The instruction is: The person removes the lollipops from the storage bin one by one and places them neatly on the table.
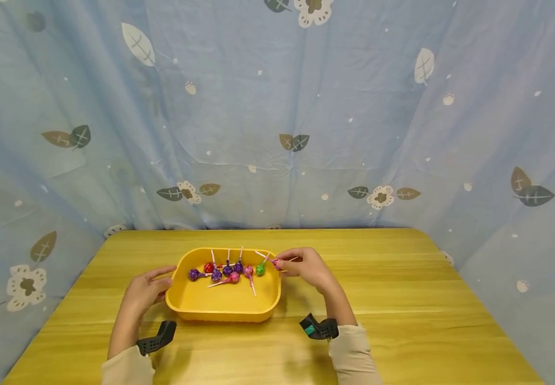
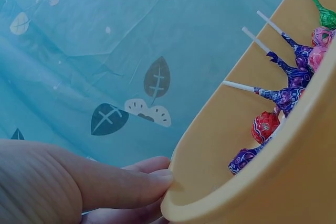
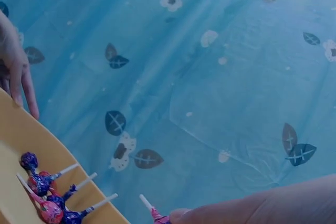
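A yellow plastic basket [image 1: 223, 305] holds several wrapped lollipops: purple ones [image 1: 216, 275], pink ones [image 1: 234, 277], a red one [image 2: 265, 126] and a green one [image 1: 260, 269]. My left hand [image 1: 143, 291] grips the basket's left end, thumb and fingertips at the rim. My right hand [image 1: 308, 266] is at the far right corner and pinches a pink lollipop [image 3: 157, 217] close to the rim. One white stick points up and left from these fingers, and another stick [image 1: 294, 259] shows behind the hand. The right fingertips are partly hidden.
The basket stands on a yellow wood-grain table [image 1: 393, 299]. Behind the table hangs a blue curtain [image 1: 238, 107] with leaf and flower prints. Black straps with camera mounts [image 1: 322, 327] sit on both wrists, beside beige sleeves [image 1: 354, 355].
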Available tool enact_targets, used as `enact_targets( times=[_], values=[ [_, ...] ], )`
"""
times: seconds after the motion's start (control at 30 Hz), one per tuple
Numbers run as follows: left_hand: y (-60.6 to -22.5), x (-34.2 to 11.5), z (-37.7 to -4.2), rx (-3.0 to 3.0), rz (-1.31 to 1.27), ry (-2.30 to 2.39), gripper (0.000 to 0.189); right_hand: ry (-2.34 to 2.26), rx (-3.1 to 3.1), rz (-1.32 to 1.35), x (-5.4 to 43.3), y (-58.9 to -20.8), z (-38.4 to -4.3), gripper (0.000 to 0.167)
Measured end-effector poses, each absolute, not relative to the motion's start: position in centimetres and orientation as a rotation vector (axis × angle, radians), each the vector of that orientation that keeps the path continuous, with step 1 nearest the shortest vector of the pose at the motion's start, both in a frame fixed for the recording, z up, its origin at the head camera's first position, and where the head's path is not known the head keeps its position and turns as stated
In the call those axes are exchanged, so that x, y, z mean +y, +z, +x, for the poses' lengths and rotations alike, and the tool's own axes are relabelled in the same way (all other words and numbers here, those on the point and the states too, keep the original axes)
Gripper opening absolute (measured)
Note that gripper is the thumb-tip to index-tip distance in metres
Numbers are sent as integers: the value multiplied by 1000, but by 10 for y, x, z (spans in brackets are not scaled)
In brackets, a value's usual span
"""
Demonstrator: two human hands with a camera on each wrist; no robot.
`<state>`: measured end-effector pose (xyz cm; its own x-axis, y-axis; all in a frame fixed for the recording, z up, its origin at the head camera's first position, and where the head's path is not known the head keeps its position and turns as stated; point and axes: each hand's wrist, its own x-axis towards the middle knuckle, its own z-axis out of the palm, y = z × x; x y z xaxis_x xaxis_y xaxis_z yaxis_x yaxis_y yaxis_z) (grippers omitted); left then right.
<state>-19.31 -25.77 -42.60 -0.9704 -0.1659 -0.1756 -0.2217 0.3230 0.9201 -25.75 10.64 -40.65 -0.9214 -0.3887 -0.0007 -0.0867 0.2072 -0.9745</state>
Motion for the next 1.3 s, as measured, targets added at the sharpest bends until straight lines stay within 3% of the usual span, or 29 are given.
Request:
enact_targets(
  times=[1.3],
  values=[
    [-431,-264,-200,2519,-355,1688,47,-1939,2308,-215,136,-420,-265,28]
  ],
)
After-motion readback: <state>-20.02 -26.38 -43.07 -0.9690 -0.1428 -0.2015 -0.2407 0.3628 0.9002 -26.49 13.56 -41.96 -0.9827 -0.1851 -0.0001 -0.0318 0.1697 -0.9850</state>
